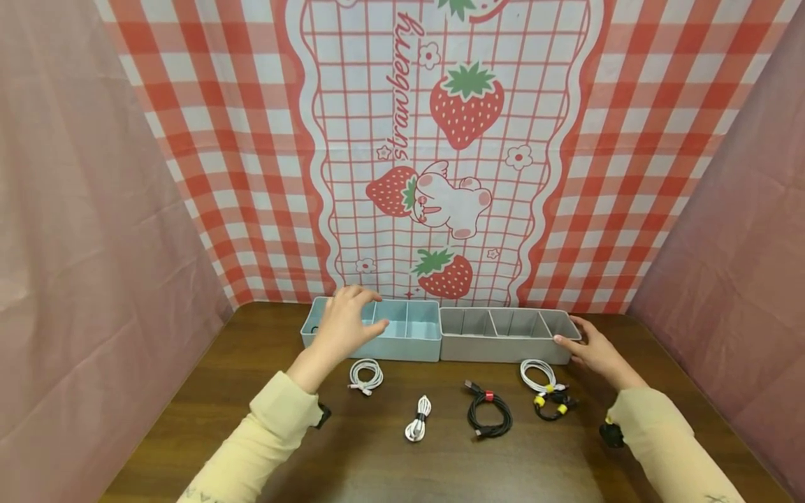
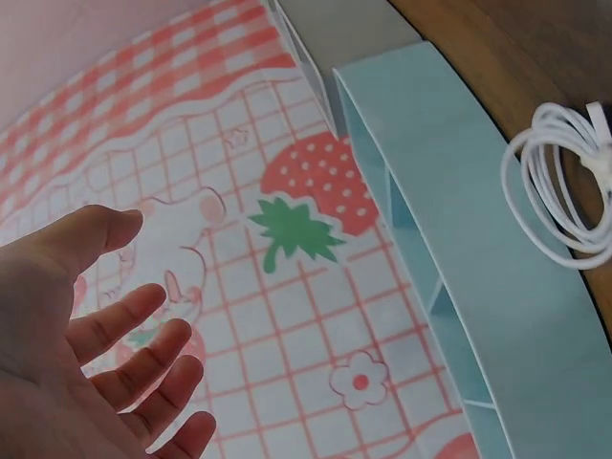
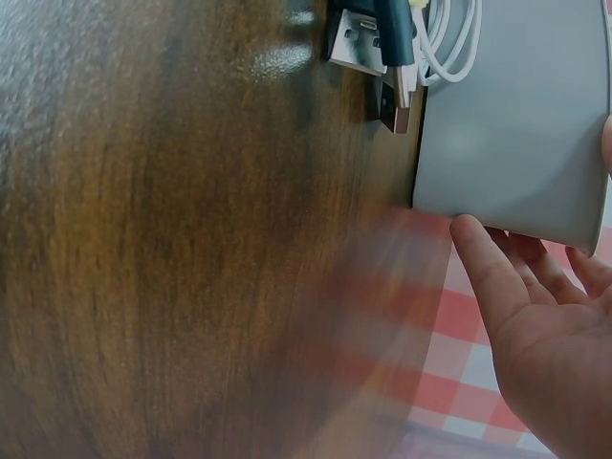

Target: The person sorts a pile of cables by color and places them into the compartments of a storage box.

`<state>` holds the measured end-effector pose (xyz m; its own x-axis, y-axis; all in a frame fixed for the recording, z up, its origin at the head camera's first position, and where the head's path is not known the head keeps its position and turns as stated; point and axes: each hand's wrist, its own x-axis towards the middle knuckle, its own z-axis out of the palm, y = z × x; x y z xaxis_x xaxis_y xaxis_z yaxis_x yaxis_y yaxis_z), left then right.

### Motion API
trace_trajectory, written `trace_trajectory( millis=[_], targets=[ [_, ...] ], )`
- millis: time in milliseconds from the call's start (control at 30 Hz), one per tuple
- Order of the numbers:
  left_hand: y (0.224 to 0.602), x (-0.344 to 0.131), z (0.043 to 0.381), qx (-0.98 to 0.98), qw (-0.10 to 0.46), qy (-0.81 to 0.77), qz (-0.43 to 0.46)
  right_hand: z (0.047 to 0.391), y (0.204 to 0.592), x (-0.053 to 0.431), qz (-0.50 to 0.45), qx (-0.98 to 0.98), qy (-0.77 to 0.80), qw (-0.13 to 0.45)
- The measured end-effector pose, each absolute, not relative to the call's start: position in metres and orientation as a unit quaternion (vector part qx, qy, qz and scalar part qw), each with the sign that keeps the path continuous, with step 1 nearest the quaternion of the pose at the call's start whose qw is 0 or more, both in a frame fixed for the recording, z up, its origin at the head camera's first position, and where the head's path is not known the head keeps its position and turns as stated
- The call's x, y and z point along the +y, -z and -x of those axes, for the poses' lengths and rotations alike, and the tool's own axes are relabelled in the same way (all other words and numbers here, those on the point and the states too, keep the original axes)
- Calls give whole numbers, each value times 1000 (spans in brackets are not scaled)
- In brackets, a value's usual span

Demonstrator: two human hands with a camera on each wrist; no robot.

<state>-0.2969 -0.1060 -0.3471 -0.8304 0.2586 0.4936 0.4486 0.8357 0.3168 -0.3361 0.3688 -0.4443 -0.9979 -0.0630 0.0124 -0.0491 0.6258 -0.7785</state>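
My left hand [image 1: 342,321] hovers over the left part of the light-blue divided box [image 1: 402,349], fingers loosely bent and apart. In the left wrist view that hand [image 2: 105,335] has nothing between thumb and fingers. A small dark loop [image 1: 314,330] shows inside the blue box's left end; the hand covers part of the compartments. At the right end of the grey divided box [image 1: 503,348], my right hand [image 1: 597,353] holds the corner, its thumb at the front rim. In the right wrist view, the fingers [image 3: 488,258] lie against the end wall of this box.
Before the boxes lie a coiled white cable [image 1: 366,377], a bundled white cable [image 1: 418,419], a black cable with a red tie [image 1: 489,413], another white coil [image 1: 534,376] and a short black cable with yellow ties [image 1: 553,407]. A strawberry-patterned cloth [image 1: 465,181] hangs behind.
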Motion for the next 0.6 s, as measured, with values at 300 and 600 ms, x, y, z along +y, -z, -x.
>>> trace_trajectory(
  millis=[300, 600],
  targets=[
    [348, -98, 283, -920, 219, 249, 209, 336, 443, 368, 28, 902, 432, 5],
    [354, -87, 273, -904, 224, 279, 235, 336, 443, 369, 42, 904, 426, 8]
  ],
)
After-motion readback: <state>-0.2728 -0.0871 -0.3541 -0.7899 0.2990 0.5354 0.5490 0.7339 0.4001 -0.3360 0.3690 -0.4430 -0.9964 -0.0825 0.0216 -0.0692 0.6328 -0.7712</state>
